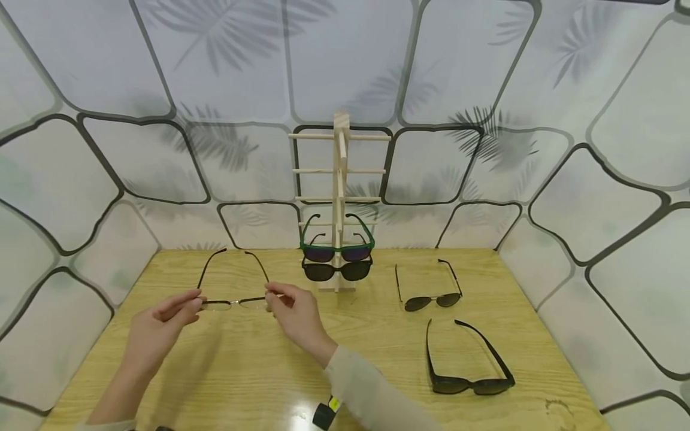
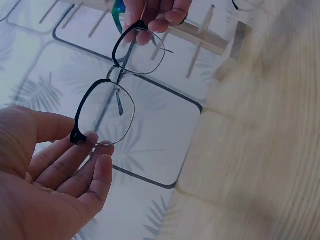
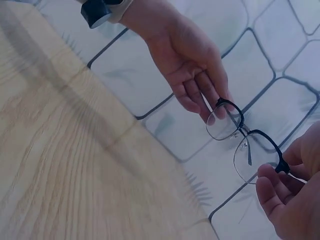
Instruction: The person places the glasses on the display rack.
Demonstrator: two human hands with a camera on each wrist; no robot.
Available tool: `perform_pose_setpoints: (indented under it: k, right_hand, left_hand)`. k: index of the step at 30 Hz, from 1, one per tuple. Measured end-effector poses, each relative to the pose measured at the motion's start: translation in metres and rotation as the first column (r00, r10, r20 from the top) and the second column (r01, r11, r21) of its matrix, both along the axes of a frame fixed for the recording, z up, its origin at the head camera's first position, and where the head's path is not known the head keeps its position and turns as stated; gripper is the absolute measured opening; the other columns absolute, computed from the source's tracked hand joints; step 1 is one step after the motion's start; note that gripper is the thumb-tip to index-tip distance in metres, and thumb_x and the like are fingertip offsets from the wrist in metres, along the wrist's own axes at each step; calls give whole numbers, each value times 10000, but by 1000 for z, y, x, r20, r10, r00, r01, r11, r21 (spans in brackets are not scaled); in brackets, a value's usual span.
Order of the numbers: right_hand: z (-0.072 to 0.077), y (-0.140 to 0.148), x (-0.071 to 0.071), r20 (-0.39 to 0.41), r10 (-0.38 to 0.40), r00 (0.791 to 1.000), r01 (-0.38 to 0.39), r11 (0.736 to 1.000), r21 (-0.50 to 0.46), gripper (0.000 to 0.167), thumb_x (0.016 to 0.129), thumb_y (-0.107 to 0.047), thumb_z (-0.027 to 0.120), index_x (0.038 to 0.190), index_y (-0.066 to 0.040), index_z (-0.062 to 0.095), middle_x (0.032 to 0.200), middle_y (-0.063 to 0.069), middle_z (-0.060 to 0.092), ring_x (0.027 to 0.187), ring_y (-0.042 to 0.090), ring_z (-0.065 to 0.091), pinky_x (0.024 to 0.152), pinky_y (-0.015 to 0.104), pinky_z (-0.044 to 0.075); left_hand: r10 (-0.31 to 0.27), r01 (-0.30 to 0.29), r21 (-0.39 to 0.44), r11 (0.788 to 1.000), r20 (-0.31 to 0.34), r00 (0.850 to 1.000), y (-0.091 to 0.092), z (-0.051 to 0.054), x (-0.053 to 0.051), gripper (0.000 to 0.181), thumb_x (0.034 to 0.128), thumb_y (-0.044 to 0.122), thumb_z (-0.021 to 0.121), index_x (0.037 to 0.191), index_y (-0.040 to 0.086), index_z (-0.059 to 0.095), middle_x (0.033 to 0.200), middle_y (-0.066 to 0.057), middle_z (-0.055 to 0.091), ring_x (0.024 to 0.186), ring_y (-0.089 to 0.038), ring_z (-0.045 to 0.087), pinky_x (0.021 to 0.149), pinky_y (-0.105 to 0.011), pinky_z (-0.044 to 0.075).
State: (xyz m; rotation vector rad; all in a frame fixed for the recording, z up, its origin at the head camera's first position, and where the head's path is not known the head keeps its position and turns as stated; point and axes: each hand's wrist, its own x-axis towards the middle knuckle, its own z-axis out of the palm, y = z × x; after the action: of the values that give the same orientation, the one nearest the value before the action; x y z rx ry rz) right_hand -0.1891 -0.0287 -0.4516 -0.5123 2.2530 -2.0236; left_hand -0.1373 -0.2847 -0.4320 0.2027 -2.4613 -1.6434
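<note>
A pair of clear eyeglasses [image 1: 235, 302] with a black browline and thin metal lower rims is held up above the left part of the table, temples unfolded and pointing away. My left hand [image 1: 162, 329] pinches its left hinge corner between thumb and fingers. At the other corner, my right hand [image 1: 295, 317] pinches the frame the same way. In the left wrist view the eyeglasses [image 2: 106, 113] run up from the left hand [image 2: 55, 170] to the right fingers. The right wrist view shows the eyeglasses [image 3: 250, 131] between both hands, lenses see-through.
A wooden display stand [image 1: 339, 179] with several pegs stands at the back, bearing green-framed sunglasses [image 1: 337, 248] above black sunglasses [image 1: 337, 270]. Thin-rimmed sunglasses [image 1: 433, 300] and thick black sunglasses [image 1: 472, 385] lie unfolded on the table [image 1: 259, 377] at right. Patterned panels enclose the back and sides.
</note>
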Motion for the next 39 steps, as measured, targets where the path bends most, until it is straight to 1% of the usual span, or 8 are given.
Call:
perform_pose_setpoints:
  k: [6,9,11,15,21,27,35,39]
  right_hand:
    - [16,6,6,2,-8,1000,8,998,-69,300,1064,-164,650,1334,-60,727,1137,162,760,856,115,720,756,211,588]
    - [24,10,9,-8,-8,1000,7,997,-81,303,1065,-162,649,1338,-52,722,1151,177,752,890,160,735,779,227,598]
    - [28,13,10,-19,-9,1000,8,996,-92,306,1064,-155,649,1337,-36,719,1152,204,746,916,241,749,785,236,602]
    - [34,18,11,-44,-21,999,17,995,-96,307,1061,-142,651,1334,-20,717,1152,232,743,947,346,747,787,246,601]
    - [46,29,15,-77,-46,996,39,995,-93,307,1060,-152,651,1338,-40,722,1215,201,743,1008,254,717,813,174,547]
    - [60,37,18,-108,-87,990,79,994,-71,306,1058,-186,659,1342,-99,733,1251,127,753,1062,169,678,839,190,537]
    - [77,46,23,-143,-123,982,103,985,-140,300,1032,-120,679,1318,-50,739,1249,146,751,1119,269,704,889,184,554]
    - [82,52,25,-149,-150,977,124,978,-169,291,1024,-91,687,1303,-31,743,1243,167,753,1088,188,713,891,180,563]
  left_hand:
    - [-5,5,-17,1000,-28,1000,5,13,4,459,1033,354,703,1386,61,697,1054,351,725,874,59,741,814,-44,509]
    - [-2,2,-4,1000,-43,999,8,18,6,432,1033,327,707,1371,58,707,1045,336,737,869,48,747,822,-50,515]
    - [-2,2,0,1000,-45,999,10,22,7,424,1030,326,711,1370,73,711,1047,328,743,873,44,748,824,-53,517]
    - [0,1,11,1000,-28,1000,14,29,9,432,1022,342,720,1385,109,708,1047,318,749,890,42,742,824,-51,513]
    - [-1,1,-14,1000,-25,1000,21,40,11,439,1017,369,723,1389,137,710,1038,307,756,907,46,732,823,-50,504]
    - [-5,2,-44,999,-82,997,32,53,14,407,1018,347,728,1364,133,728,1024,300,764,901,22,732,816,-64,503]
    - [-15,11,-32,999,-152,988,44,67,14,356,1013,291,742,1325,121,751,1025,290,769,882,20,740,822,-77,520]
    - [-32,31,-9,999,-192,981,51,73,12,315,1010,225,745,1300,102,762,1006,265,780,858,6,746,830,-84,538]
